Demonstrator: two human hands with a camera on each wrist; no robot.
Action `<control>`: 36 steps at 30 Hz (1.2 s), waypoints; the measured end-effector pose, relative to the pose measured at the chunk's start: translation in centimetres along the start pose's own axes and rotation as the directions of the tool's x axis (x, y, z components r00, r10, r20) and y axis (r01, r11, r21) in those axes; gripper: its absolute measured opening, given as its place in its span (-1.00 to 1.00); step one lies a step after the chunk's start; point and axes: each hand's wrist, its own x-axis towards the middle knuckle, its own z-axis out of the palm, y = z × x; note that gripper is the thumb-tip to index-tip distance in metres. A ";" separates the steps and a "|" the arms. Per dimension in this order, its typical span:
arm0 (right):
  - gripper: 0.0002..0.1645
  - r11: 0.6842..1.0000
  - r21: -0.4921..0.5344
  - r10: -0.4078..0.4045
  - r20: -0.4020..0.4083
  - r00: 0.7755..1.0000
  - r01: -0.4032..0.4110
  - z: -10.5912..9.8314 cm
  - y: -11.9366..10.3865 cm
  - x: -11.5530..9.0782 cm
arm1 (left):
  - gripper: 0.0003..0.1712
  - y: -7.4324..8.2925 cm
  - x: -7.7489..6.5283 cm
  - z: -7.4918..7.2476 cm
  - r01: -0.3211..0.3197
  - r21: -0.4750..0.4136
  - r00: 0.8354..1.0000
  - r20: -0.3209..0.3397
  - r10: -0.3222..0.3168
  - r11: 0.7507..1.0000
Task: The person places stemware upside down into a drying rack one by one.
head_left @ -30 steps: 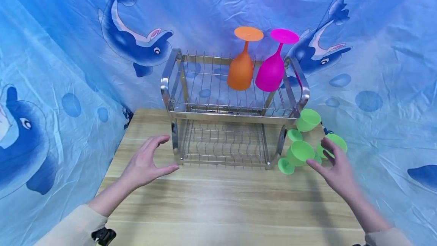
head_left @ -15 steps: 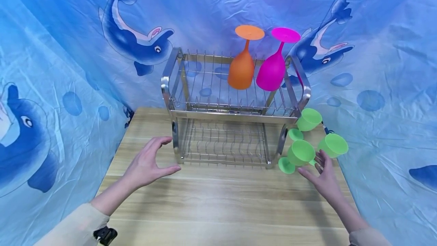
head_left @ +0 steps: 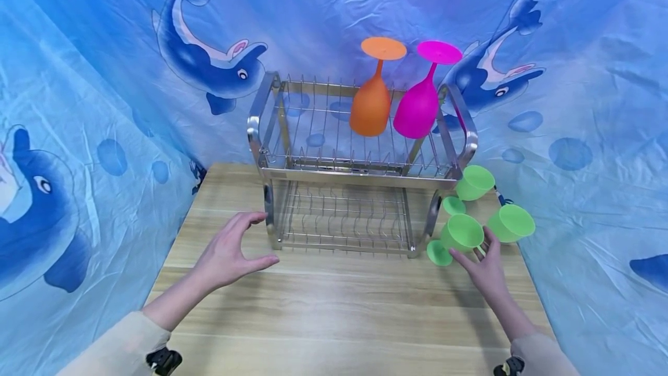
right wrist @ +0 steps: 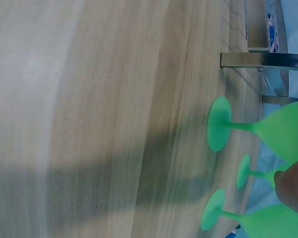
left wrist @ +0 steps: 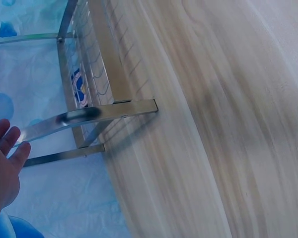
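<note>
Three green goblets stand upright at the right of the table: a front one [head_left: 462, 232], a right one [head_left: 511, 223] and a back one [head_left: 475, 183]. My right hand [head_left: 486, 268] is at the front goblet, thumb and fingers spread apart beside its bowl; whether they touch it I cannot tell. In the right wrist view, only a fingertip [right wrist: 294, 186] shows near the bowls. My left hand [head_left: 224, 253] hovers by the left leg of the metal dish rack [head_left: 344, 177], holding nothing, thumb and fingers apart. An orange goblet [head_left: 370, 110] and a magenta goblet [head_left: 417, 110] are upside down on its upper tier.
The two-tier rack stands at the back of the wooden table [head_left: 323, 312], its lower wire shelf [head_left: 344, 222] near the tabletop. A blue dolphin-print cloth [head_left: 334, 10] surrounds the table at the back and sides.
My right hand has moved left, from in front of the right green goblet to the front one. My left hand has hardly moved. The goblets stay in place.
</note>
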 end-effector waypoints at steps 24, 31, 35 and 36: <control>0.29 0.999 -0.039 0.002 -0.094 0.996 -0.005 0.5 -0.3 0.7 | 0.03 0.0 -0.3 0.8 -0.013 -0.014 1.000 -0.002 0.013 1.000; 0.22 0.995 -0.103 -0.027 -0.113 0.993 0.016 -1.2 -1.6 0.3 | 0.03 0.0 -0.3 0.9 -0.021 -0.014 1.000 -0.007 0.021 1.000; 0.19 0.995 -0.099 -0.014 -0.125 0.992 0.002 -2.4 -2.7 -0.1 | 0.03 0.0 -0.3 0.9 -0.020 -0.018 1.000 -0.004 0.020 1.000; 0.18 0.997 -0.081 -0.010 -0.124 0.992 0.000 -2.6 -3.0 -0.3 | 0.03 0.0 -0.3 0.9 -0.018 -0.018 1.000 -0.002 0.018 1.000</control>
